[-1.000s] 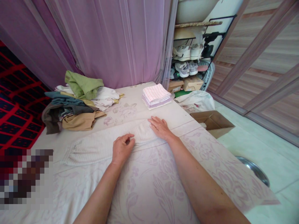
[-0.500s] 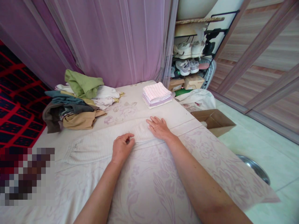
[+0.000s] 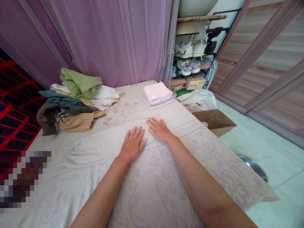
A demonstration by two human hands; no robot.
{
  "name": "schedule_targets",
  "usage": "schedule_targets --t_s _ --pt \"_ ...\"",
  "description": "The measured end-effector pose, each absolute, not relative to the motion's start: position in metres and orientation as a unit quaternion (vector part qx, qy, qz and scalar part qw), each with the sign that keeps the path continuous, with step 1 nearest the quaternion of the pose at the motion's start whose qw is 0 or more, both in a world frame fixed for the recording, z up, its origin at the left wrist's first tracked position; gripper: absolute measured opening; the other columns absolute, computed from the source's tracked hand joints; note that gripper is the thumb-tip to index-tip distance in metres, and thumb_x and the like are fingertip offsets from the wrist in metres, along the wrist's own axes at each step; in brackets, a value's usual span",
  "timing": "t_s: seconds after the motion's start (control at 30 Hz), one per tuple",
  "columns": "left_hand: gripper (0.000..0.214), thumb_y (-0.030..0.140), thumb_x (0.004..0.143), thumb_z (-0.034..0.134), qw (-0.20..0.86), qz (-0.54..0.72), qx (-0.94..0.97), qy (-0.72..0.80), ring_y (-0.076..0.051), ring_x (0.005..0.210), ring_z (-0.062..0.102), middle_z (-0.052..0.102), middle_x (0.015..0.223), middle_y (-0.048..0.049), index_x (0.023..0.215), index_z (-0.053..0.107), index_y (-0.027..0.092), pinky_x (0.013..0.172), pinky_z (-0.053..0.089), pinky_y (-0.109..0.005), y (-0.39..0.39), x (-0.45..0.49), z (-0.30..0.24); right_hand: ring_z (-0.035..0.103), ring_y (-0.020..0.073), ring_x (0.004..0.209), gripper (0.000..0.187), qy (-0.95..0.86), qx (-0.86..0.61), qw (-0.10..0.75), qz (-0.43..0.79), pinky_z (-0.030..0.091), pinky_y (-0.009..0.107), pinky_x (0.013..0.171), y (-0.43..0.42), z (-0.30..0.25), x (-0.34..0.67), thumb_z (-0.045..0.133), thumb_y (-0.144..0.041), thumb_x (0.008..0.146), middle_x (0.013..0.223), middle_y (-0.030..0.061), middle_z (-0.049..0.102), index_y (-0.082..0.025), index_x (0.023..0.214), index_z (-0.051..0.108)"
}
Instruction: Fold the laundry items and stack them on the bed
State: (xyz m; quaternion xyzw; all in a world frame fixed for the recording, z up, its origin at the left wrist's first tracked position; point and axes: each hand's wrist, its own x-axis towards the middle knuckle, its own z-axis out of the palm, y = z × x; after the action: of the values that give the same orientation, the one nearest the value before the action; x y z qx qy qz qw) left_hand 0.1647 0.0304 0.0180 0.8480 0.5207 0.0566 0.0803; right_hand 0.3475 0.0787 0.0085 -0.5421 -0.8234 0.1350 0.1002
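1. A cream ribbed garment (image 3: 102, 144) lies stretched out flat across the middle of the bed (image 3: 152, 196), its gathered cuff end toward the left.
2. The left hand (image 3: 133, 144) rests palm down on the garment, fingers extended and slightly spread, gripping nothing.
3. The right hand (image 3: 159, 129) lies flat just beside it on the garment's right end, fingers also spread and pressing on the cloth, pinching nothing.
4. Both forearms reach in from the bottom edge over the pale floral bedsheet.
5. Behind the garment on the left sits a loose pile of clothes (image 3: 71, 104) in green, white, teal, grey and tan.
6. Farther back on the right, near the bed's corner, stands a neat stack of folded striped cloths (image 3: 158, 95).
7. A purple sheer curtain (image 3: 114, 41) hangs behind the bed.
8. Off the right edge, on the floor, an open cardboard box (image 3: 215, 120) sits near a white bag (image 3: 199, 99), with a shoe rack (image 3: 194, 53) beyond them.
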Motion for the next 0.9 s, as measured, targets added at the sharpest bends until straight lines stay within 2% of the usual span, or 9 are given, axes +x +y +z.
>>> schedule_targets --t_s 0.1,0.17,0.27,0.33,0.5,0.6,0.73,0.9 --pt "0.054 0.042 0.095 0.030 0.074 0.056 0.846 0.525 -0.026 0.142 0.021 0.031 0.153 -0.0080 0.144 0.035 0.019 0.115 0.014 -0.049 0.031 0.164 0.013 0.023 0.0223 0.141 0.050 -0.807 -0.564 0.105 0.140 0.012 0.056 0.113 0.081 0.005 0.349 0.028 -0.035 0.096 0.154 0.0050 0.027 -0.022 0.144 0.035" --pt "0.054 0.043 0.095 0.031 0.077 0.060 0.846 0.525 -0.026 0.142 0.022 0.032 0.152 -0.0081 0.144 0.036 0.019 0.115 0.014 -0.048 0.031 0.163 0.011 0.029 0.0202 0.139 0.047 -0.782 -0.585 0.144 0.158 0.015 0.052 0.114 0.086 0.003 0.356 0.027 -0.033 0.096 0.150 0.0042 0.036 -0.023 0.139 0.043" --pt "0.052 0.042 0.095 0.032 0.081 0.057 0.843 0.528 -0.027 0.142 0.023 0.033 0.152 -0.0075 0.142 0.039 0.022 0.115 0.016 -0.050 0.031 0.164 0.013 0.042 0.0150 0.131 0.046 -0.727 -0.607 0.260 0.188 0.027 0.038 0.112 0.094 -0.002 0.370 0.025 -0.032 0.096 0.140 0.0046 0.051 -0.021 0.130 0.054" --pt "0.050 0.041 0.094 0.033 0.079 0.043 0.839 0.536 -0.027 0.141 0.024 0.032 0.152 -0.0063 0.142 0.040 0.025 0.113 0.018 -0.052 0.031 0.166 0.016 0.048 0.0147 0.126 0.044 -0.704 -0.596 0.336 0.192 0.032 0.033 0.110 0.098 -0.008 0.377 0.029 -0.033 0.095 0.133 0.0050 0.057 -0.020 0.123 0.061" --pt "0.044 0.036 0.093 0.037 0.049 0.015 0.836 0.546 -0.028 0.137 0.033 0.042 0.147 -0.0058 0.134 0.049 0.027 0.112 0.013 -0.059 0.035 0.176 0.033 0.061 0.0191 0.109 0.037 -0.617 -0.566 0.498 0.226 0.043 0.034 0.101 0.106 -0.025 0.382 0.043 -0.042 0.088 0.114 0.0055 0.069 -0.021 0.104 0.070" --pt "0.041 0.031 0.094 0.033 0.037 0.027 0.862 0.505 -0.025 0.136 0.035 0.047 0.144 -0.0058 0.128 0.055 0.022 0.116 0.014 -0.050 0.046 0.188 0.041 0.065 0.0204 0.098 0.039 -0.536 -0.560 0.574 0.264 0.048 0.036 0.094 0.110 -0.030 0.382 0.046 -0.048 0.085 0.102 0.0058 0.073 -0.021 0.098 0.071" --pt "0.051 0.037 0.096 0.028 0.066 0.019 0.878 0.473 -0.024 0.141 0.027 0.036 0.150 -0.0085 0.140 0.041 0.015 0.115 0.020 -0.040 0.067 0.209 0.035 0.068 0.0212 0.090 0.041 -0.493 -0.533 0.610 0.317 0.051 0.038 0.089 0.112 -0.031 0.383 0.049 -0.052 0.082 0.097 0.0077 0.073 -0.019 0.094 0.071" --pt "0.071 0.056 0.093 0.027 0.067 -0.016 0.859 0.507 -0.027 0.144 0.016 0.022 0.155 -0.0128 0.147 0.027 0.009 0.116 0.015 -0.042 0.078 0.227 0.020 0.068 0.0209 0.088 0.041 -0.483 -0.517 0.617 0.345 0.051 0.038 0.089 0.111 -0.030 0.382 0.052 -0.054 0.081 0.097 0.0085 0.073 -0.019 0.093 0.070"
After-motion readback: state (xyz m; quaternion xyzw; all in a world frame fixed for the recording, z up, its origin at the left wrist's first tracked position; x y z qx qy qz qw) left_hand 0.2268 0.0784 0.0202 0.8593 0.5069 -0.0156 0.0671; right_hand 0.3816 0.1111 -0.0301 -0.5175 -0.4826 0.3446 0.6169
